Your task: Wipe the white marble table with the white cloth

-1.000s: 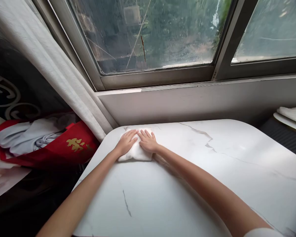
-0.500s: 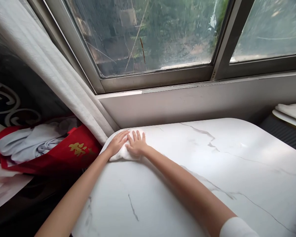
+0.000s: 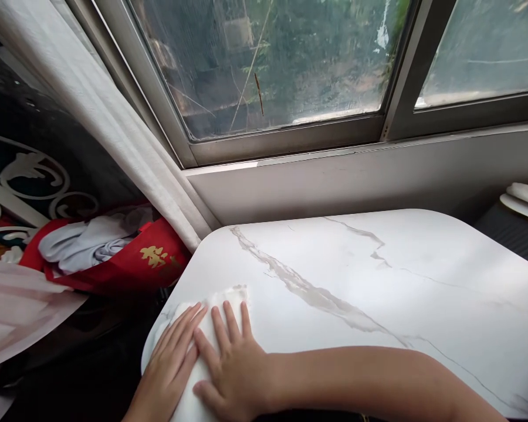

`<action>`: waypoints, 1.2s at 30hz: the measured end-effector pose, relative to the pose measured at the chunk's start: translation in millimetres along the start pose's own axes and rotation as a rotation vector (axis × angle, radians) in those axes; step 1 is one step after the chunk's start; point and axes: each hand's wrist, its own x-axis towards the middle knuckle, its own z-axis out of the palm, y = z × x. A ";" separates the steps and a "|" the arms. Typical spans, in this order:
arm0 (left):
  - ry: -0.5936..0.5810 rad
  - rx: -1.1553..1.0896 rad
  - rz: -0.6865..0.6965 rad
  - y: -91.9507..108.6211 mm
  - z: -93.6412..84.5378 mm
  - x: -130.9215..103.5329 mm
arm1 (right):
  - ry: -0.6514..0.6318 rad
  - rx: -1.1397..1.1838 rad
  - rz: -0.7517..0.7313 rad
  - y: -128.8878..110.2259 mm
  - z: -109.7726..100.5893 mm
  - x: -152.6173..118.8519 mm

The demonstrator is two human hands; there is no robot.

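A white cloth lies flat on the near left part of the white marble-patterned table. Both of my hands press on it from above. My left hand lies stretched along the cloth's left side, its fingers close together and pointing away from me. Just to its right, my right hand rests with fingers spread, its thumb side against the left hand. Much of the cloth is hidden under the two palms.
Left of the table a red bag with gold lettering holds pale grey fabric. A white curtain hangs by the window frame behind. White folded cloth sits on something dark at the far right.
Both hands have slid toward me with the cloth, from the table's far left corner to its near left side. The view has shifted slightly left.
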 end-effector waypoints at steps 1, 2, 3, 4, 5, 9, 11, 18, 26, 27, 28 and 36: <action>0.007 -0.002 -0.010 1.0 -0.4 -5.1 | -0.018 0.035 -0.019 -1.4 -0.8 -3.6; 0.008 -0.010 -0.024 0.4 -0.6 -7.0 | -0.030 0.072 -0.033 -1.6 -1.6 -4.7; 0.004 -0.023 -0.041 -1.6 -0.5 -5.6 | -0.031 0.105 -0.038 -0.7 -2.3 -3.1; -0.004 -0.040 -0.062 -5.0 -0.2 -0.9 | -0.020 0.129 -0.031 1.5 -2.6 1.5; -0.012 -0.057 -0.085 -9.5 0.6 7.1 | 0.003 0.137 -0.009 4.8 -2.5 8.9; 0.000 -0.072 -0.149 -31.2 9.6 66.4 | 0.181 0.001 0.187 32.6 -1.3 58.4; 0.029 -0.051 -0.132 -37.5 18.7 106.9 | 0.257 -0.098 0.253 56.4 -4.6 85.2; 0.077 0.040 -0.229 3.5 64.2 231.9 | 0.425 -0.338 0.442 155.3 -50.5 116.1; 0.057 0.003 -0.248 75.5 93.4 260.8 | 0.370 -0.408 0.532 197.9 -86.5 63.7; 0.046 0.004 -0.237 82.2 93.6 257.4 | 0.362 -0.409 0.544 196.9 -86.8 56.4; 0.035 0.008 -0.225 89.0 93.2 252.5 | 0.354 -0.412 0.553 195.1 -86.4 48.9; -0.023 0.028 -0.130 152.5 79.6 166.8 | 0.328 -0.549 0.386 163.1 -64.7 -40.2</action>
